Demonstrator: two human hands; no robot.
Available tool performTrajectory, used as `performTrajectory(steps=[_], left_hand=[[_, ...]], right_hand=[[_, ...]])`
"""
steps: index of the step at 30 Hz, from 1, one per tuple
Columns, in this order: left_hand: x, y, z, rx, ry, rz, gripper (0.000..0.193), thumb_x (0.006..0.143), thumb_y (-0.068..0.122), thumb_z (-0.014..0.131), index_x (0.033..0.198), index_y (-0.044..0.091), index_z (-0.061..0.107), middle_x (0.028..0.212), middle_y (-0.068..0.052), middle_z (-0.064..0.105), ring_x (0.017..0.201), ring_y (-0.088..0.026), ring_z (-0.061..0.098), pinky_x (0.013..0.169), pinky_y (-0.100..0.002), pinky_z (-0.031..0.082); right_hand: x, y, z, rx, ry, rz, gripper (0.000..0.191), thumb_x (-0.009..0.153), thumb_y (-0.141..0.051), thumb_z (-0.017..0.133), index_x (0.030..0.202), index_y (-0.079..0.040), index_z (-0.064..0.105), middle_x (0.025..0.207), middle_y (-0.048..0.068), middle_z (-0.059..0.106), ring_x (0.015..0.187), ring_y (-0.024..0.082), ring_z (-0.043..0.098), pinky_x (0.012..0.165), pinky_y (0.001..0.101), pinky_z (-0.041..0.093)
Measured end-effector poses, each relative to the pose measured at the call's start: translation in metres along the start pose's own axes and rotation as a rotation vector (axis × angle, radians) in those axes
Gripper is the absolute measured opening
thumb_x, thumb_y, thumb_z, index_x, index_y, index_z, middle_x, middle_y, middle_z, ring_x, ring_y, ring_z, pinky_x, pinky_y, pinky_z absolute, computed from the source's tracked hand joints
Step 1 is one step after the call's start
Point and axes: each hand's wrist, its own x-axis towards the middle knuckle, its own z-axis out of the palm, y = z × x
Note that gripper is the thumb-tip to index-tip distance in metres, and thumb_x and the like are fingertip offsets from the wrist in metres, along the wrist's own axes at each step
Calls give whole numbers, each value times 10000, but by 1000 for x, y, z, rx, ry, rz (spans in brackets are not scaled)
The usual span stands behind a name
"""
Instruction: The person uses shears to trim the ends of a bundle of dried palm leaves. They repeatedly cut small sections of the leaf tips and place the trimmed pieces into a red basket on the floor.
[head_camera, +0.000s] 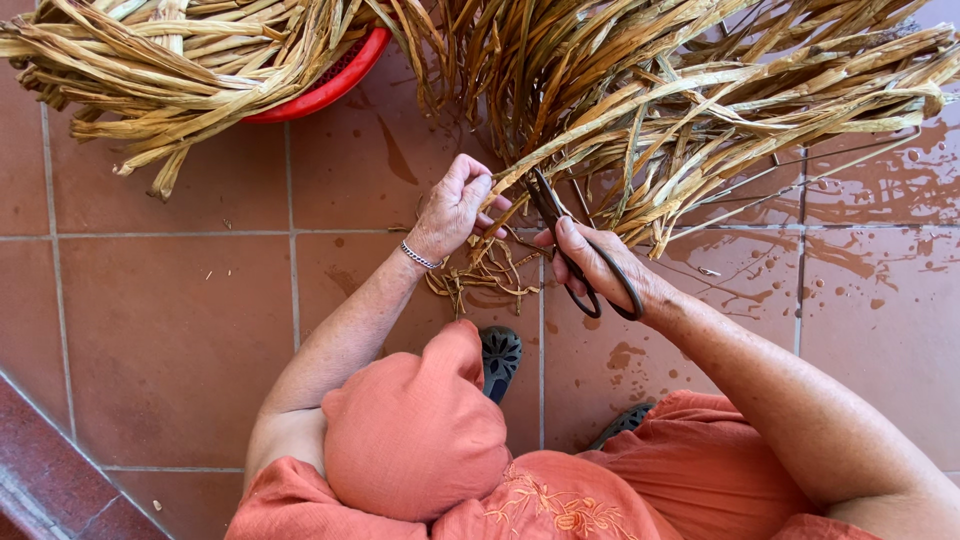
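red basin (335, 82): mostly hidden under the far-left bundle of dried leaves (180, 60), only a curved rim showing. far-right leaf pile (720, 90): cut off by the top edge. scissors (575, 250): blade tips lost among the strands, one loop covered by the right hand (600, 265). dark sandals (500, 355): partly hidden behind the orange-clad knees.
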Motion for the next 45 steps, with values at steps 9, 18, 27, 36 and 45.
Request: performTrajectory(steps=[9, 18, 27, 36, 45], left_hand=[[-7, -5, 5, -81, -129, 14, 143, 1094, 192, 463, 1120, 60, 511, 1095, -127, 672, 917, -191, 741, 736, -338, 680], [-7, 6, 2, -263, -180, -17, 172, 1091, 225, 454, 1134, 61, 481, 1095, -141, 684, 932, -228, 762, 725, -350, 670], [-21, 6, -21, -144, -130, -198, 272, 970, 104, 668, 1105, 64, 435, 1026, -183, 715, 777, -231, 773, 605, -303, 595], [-37, 0, -34, -203, -90, -192, 375, 872, 5, 745, 1112, 61, 463, 908, -86, 666, 735, -230, 750, 623, -337, 639], [-59, -1, -34, -287, -64, -189, 183, 996, 97, 611, 1091, 61, 459, 1030, -178, 730, 852, -278, 783, 726, -380, 673]], right_hand=[[15, 1, 3, 82, 9, 32, 751, 1033, -617, 278, 1186, 25, 636, 641, -2, 454, 521, 91, 424, 480, 282, 379], [14, 2, 1, -84, 112, -57, 710, 1051, -592, 302, 1030, 6, 685, 597, -39, 471, 521, 77, 447, 489, 255, 398], [-6, 3, 5, -71, -29, 169, 672, 988, -625, 330, 1137, -63, 665, 605, -31, 420, 509, 100, 415, 455, 297, 365], [-4, -6, 16, -262, -144, 318, 718, 922, -698, 318, 1142, -100, 649, 729, 38, 489, 540, 172, 524, 480, 365, 477], [18, 8, 32, -402, -175, 73, 810, 998, -724, 257, 1080, -33, 672, 744, 71, 585, 725, 208, 613, 683, 395, 520]])
